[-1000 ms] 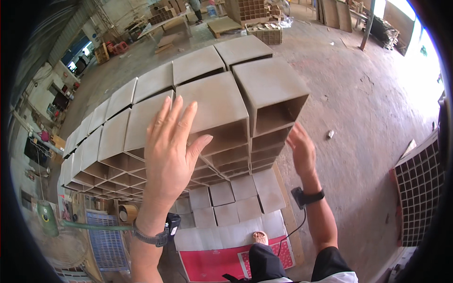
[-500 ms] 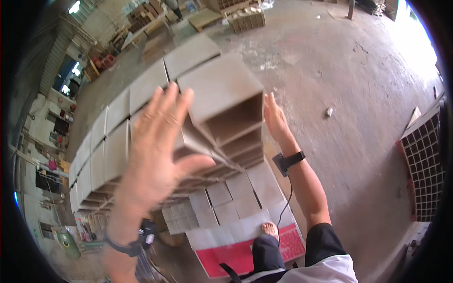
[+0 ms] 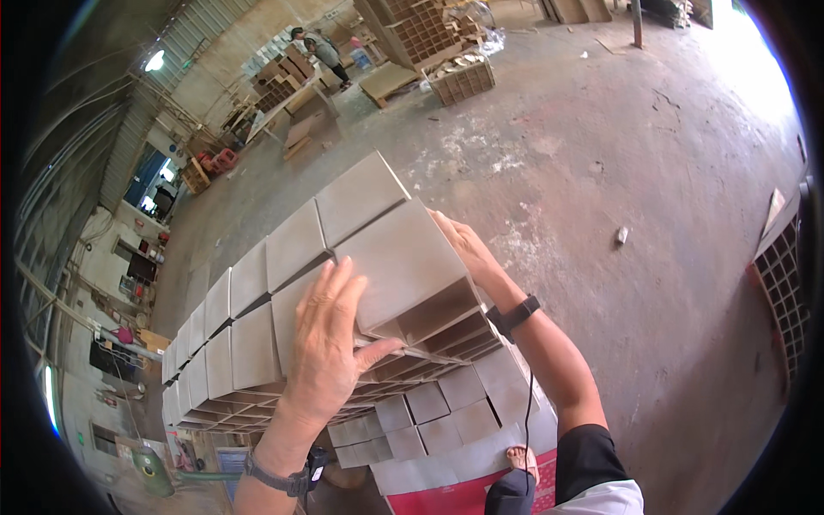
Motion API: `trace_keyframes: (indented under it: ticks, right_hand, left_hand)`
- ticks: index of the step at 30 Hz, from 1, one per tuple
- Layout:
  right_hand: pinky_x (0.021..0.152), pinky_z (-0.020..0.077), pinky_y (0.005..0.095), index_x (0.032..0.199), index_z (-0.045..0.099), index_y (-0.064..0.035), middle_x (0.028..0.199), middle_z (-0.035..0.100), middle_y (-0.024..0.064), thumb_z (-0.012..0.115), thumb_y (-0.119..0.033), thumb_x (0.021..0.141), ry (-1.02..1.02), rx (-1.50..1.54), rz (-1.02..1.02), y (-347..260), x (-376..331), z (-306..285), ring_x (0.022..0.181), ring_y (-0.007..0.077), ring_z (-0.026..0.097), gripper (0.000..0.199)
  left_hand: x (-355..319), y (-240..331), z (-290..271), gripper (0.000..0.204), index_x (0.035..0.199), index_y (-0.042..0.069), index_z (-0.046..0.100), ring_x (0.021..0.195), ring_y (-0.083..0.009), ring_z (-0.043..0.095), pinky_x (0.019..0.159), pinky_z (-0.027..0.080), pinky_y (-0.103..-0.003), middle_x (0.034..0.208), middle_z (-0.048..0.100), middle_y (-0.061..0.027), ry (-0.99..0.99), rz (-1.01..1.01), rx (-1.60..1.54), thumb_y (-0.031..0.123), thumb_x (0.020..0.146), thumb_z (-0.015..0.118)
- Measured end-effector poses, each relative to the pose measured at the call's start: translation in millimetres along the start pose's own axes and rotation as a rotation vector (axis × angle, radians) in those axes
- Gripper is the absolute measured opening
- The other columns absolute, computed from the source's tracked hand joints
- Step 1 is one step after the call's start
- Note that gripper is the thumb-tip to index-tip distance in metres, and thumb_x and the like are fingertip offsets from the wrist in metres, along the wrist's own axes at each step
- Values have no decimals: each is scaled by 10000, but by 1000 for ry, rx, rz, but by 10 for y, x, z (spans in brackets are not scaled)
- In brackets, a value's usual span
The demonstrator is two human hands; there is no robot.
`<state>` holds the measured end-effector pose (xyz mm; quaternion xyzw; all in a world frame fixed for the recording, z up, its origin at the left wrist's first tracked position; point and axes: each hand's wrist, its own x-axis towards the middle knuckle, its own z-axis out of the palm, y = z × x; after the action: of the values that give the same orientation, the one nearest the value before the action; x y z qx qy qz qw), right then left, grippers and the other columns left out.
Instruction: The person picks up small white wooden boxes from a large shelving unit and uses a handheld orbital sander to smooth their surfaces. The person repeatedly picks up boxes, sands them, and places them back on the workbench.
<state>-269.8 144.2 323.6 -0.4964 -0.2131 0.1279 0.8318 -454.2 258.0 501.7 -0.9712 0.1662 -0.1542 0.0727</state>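
End box (image 3: 408, 266) sits atop the R end of the stack (image 3: 253, 348). Your L hand (image 3: 326, 360), fingers spread, & R hand (image 3: 469, 253), fingers straight, flank it ungripped, prob. steadying 2 sides.

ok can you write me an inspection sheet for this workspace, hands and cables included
Surface: concrete floor, with stains and pale patches; pink-and-white sheet below, partly under one foot.
Job's things: grey-brown open-fronted boxes stacked together, narrow gaps between some tops; end box lies between the hands.
Clutter: small pale chunk on the floor, right.
Hands: left hand open at the end box's left, contact unclear; right hand along its right side.
Cables: black cable hanging from the right wristband.
Surroundings: another person in the background; crate of pale pieces beyond the stack.
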Motion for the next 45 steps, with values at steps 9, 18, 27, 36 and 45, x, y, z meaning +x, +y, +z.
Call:
trace_keyframes:
  ticks: [9,18,27,36,45]
  right_hand:
    - [1185,219,357,1435,395,58,1512,374,239,307,-532,1039,44,51,-75,222,-248,-335,1437,297,315,716]
    - [1200,196,349,1505,291,6,1580,264,180,292,-499,1051,97,-174,14,392,-601,-422,1474,277,230,679]
    - [1153,289,368,1507,339,-43,1528,380,180,657,-158,877,-27,-181,244,1667,-1719,-794,1408,277,357,716]
    - [853,478,395,1426,494,-141,1026,646,252,648,-247,922,-13,-629,224,1515,-1673,-672,963,316,649,537]
    - [807,509,429,1410,474,-103,1059,648,257,603,-162,946,118,-697,-84,1615,-1721,-525,956,389,650,485]
  left_hand:
    - [50,26,30,810,1419,53,444,1369,-349,399,1109,333,-483,1469,441,-157,-35,-23,82,505,799,703]
    - [36,85,33,854,1451,69,425,1395,-336,372,1123,305,-472,1499,418,-144,-70,-43,112,558,794,668]
    - [45,150,68,832,1448,100,444,1380,-304,408,1125,335,-444,1497,437,-117,-28,-68,91,538,781,683]
    - [18,83,123,827,1451,109,451,1368,-315,426,1134,337,-442,1489,453,-116,-16,-97,51,498,774,725]
    - [-5,23,126,816,1452,126,456,1368,-295,430,1139,341,-425,1497,448,-105,-9,-54,41,418,758,771]
